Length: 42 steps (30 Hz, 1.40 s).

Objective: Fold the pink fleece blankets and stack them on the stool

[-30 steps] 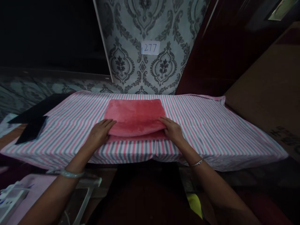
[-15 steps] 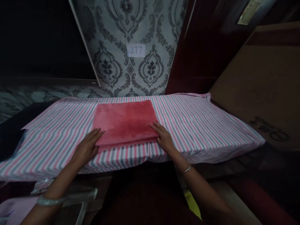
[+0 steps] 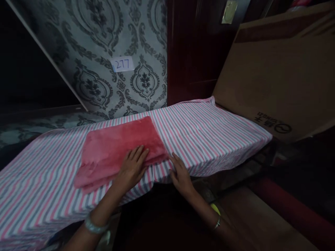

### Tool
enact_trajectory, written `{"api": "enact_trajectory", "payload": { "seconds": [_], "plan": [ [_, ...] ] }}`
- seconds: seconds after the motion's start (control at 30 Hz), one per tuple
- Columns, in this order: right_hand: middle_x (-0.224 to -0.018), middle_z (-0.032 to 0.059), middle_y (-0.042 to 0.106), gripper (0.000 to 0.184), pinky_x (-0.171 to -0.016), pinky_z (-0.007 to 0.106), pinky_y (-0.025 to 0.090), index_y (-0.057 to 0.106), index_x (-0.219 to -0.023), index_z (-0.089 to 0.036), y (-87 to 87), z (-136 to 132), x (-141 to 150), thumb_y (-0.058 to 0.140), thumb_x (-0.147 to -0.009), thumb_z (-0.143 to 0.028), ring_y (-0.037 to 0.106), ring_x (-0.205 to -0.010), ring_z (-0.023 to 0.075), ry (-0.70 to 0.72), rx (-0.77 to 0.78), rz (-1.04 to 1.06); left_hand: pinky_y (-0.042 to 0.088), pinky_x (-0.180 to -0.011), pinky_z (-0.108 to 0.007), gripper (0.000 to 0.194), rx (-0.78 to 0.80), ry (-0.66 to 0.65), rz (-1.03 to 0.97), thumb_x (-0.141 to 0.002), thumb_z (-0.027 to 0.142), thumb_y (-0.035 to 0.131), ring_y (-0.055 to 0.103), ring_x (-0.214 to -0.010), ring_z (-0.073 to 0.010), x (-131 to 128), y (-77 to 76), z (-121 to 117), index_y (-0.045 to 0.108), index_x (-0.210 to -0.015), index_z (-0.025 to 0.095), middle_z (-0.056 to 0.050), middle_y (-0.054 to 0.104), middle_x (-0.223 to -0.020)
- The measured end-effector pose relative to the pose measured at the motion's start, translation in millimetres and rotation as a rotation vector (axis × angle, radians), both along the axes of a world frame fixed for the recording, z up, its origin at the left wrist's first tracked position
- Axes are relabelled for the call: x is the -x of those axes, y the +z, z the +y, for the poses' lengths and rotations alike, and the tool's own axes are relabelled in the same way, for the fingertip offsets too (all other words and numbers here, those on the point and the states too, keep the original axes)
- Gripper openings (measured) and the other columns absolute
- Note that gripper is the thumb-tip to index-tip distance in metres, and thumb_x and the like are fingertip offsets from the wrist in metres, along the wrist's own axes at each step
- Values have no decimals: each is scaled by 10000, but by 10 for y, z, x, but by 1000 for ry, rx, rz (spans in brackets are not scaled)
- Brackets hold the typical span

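A plush coral-red cloth [image 3: 112, 143], folded into a thick rectangle, lies on a striped tablecloth [image 3: 193, 129] of pink, grey and white. My left hand [image 3: 133, 165] rests on the folded cloth's near edge, right of its middle, with fingers spread. Beside the cloth's near right corner is my right hand [image 3: 180, 174], its fingers extended and thumb apart; whether the fingertips touch the corner I cannot tell. Neither hand grips anything.
A large cardboard box [image 3: 274, 76] stands at the right end of the table. Behind are patterned wallpaper with a paper label [image 3: 122, 64] reading 277, a dark red door [image 3: 193, 52] and a dark screen [image 3: 28, 69] at the left.
My left hand has moved from the cloth's left corner rightward along its near edge. My right hand has slid down to the near right corner. The view has turned right.
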State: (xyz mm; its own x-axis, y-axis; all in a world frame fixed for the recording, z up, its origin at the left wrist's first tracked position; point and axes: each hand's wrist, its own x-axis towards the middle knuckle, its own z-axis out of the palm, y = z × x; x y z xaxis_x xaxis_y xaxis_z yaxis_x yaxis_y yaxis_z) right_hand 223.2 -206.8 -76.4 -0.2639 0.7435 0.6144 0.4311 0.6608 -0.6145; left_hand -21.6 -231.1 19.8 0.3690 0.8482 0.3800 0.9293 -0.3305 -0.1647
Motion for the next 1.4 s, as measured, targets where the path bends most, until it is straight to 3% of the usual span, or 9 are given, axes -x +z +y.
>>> {"api": "enact_trajectory", "payload": {
  "seconds": [0.1, 0.23, 0.37, 0.5, 0.7, 0.9, 1.1, 1.27, 1.4],
  "plan": [
    [-1480, 125, 512, 541, -1127, 488, 449, 512, -1454, -248, -25, 28, -130, 471, -928, -125, 469, -1380, 256, 4, 0, 5, 401, -1091, -558, 646, 46, 116, 29, -854, 221, 591, 475, -1362, -386, -312, -34, 188, 470, -1486, 160, -177, 502, -1504],
    [-1444, 134, 547, 502, -1107, 484, 464, 569, -1399, -225, -37, 41, -178, 480, -917, -117, 498, -1344, 256, 46, -2, 5, 427, -1055, -559, 644, 43, 188, 40, -826, 140, 550, 507, -1327, -400, -397, -92, 276, 487, -1466, 112, -199, 519, -1483],
    [-1427, 135, 565, 502, -1100, 519, 461, 593, -1371, -212, -26, 32, -130, 478, -894, -107, 505, -1329, 278, 27, -18, -5, 469, -1042, -493, 535, -17, 132, -47, -844, 113, 474, 589, -1256, -333, -233, -98, 259, 580, -1368, 127, -174, 623, -1373],
    [-1417, 125, 578, 504, -1098, 531, 463, 606, -1360, -225, -21, 29, -92, 476, -885, -119, 515, -1321, 284, 14, 5, 20, 500, -1018, -452, 516, -137, 50, -85, -843, 132, 477, 621, -1211, -299, -94, -77, 155, 579, -1349, 143, -158, 653, -1328],
    [-1404, 116, 593, 504, -1091, 487, 483, 617, -1347, -230, 30, 145, -84, 494, -869, -132, 544, -1308, 260, 25, 77, 111, 491, -1019, -477, 569, -32, 26, 7, -784, 137, 530, 583, -1235, -341, -186, -149, 26, 563, -1352, 127, -183, 622, -1349],
    [-1348, 128, 636, 468, -1076, 437, 496, 637, -1320, -189, 176, 426, 30, 515, -869, -168, 586, -1265, 248, 62, 153, 181, 469, -1000, -527, 663, 59, 37, -118, -835, 396, 619, 548, -1223, -367, -377, 42, 137, 473, -1434, 153, -184, 559, -1399],
    [-1092, 72, 753, 409, -894, 389, 570, 682, -1257, -229, 262, 608, 235, 591, -860, -194, 709, -952, 235, 83, 317, 143, 504, -929, -504, 447, 25, 84, -229, -839, 201, 513, 597, -1106, -336, -400, -13, 319, 612, -1270, 141, -174, 648, -1226],
    [-1074, 90, 755, 350, -874, 379, 564, 709, -1199, -196, 326, 681, 385, 624, -860, -212, 706, -938, 249, 63, 342, 169, 526, -921, -445, 341, -127, 24, -554, -905, 245, 442, 645, -1021, -261, -324, -80, 317, 630, -1179, 168, -108, 707, -1104],
    [-1119, 88, 745, 372, -927, 381, 552, 705, -1197, -205, 322, 786, 496, 568, -854, -154, 700, -992, 239, 88, 344, 238, 509, -930, -468, 375, -132, 27, -430, -871, 211, 478, 621, -1080, -289, -428, -134, 214, 637, -1208, 170, -125, 693, -1156]
  ]
}}
